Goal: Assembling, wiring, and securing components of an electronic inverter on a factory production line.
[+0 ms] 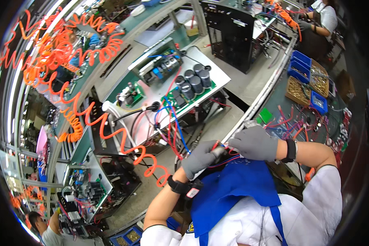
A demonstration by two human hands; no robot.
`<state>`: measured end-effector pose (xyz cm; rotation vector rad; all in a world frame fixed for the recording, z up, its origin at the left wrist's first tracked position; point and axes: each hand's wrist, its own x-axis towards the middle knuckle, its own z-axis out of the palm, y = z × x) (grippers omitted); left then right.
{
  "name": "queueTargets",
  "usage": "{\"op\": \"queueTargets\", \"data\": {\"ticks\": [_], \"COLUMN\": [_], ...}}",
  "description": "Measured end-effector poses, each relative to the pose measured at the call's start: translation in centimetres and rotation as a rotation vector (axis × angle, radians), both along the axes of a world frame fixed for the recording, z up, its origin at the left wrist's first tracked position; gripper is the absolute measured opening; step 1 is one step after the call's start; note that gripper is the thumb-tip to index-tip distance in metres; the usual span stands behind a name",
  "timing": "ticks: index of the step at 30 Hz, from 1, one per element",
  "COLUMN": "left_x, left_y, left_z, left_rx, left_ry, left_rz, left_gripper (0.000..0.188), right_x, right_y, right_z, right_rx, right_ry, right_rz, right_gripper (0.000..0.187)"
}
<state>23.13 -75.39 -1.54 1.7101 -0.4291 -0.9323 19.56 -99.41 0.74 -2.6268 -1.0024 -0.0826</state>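
My left hand (200, 160), in a grey glove, is closed on thin red and blue wires (228, 159) at the front of the workbench. A red wire end (215, 144) sticks up by its thumb. My right hand (256, 143), also gloved in grey, has its fingers pinched together close to the left fingertips, at the wires. What exactly lies between the right fingertips is too small to tell. Beyond my hands is an open electronic unit with a white panel (221, 78), a green circuit board (179, 107) and several dark cylindrical capacitors (196, 85). Blue wires (179, 132) run from it toward my left hand.
An orange coiled hose (123, 137) hangs at left. Blue bins (300, 69) and trays of brass-coloured hardware (298, 91) stand at right, beside loose wires (293, 123). A tall black cabinet (229, 37) is at the back. Other people work at far right and lower left.
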Motion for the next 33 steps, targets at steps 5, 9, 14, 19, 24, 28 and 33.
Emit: {"op": "queueTargets", "data": {"ticks": [5, 9, 14, 19, 24, 28, 33], "left_x": [0.7, 0.2, 0.5, -0.1, -0.6, -0.7, -1.3], "left_y": [0.3, -1.4, -1.4, 0.2, -1.7, -1.1, -1.7], "left_z": [0.8, 0.4, 0.1, 0.0, -1.3, -1.0, -0.6], "left_rx": [0.073, -0.285, -0.181, -0.031, -0.105, -0.004, -0.106], "left_ry": [0.253, 0.126, 0.165, 0.080, -0.137, -0.180, -0.089], "left_rz": [0.253, 0.206, 0.059, 0.123, 0.130, 0.162, 0.146], "left_gripper": [0.028, 0.030, 0.027, 0.024, 0.025, 0.024, 0.024], "right_x": [-0.6, -1.2, -0.6, -0.8, -0.9, -0.6, -0.9], "right_y": [-1.9, 0.5, 2.2, -0.1, 1.5, 0.4, -0.2], "right_z": [2.2, 2.0, 0.7, 1.6, 2.6, 3.6, 3.8], "right_rx": [0.205, 0.236, 0.124, 0.016, -0.088, -0.070, -0.106], "right_ry": [0.309, 0.262, -0.080, -0.146, -0.118, -0.063, 0.015], "right_rz": [-0.103, -0.044, 0.054, 0.013, 0.037, -0.042, -0.020], "right_gripper": [0.019, 0.017, 0.015, 0.013, 0.011, 0.011, 0.018]}}
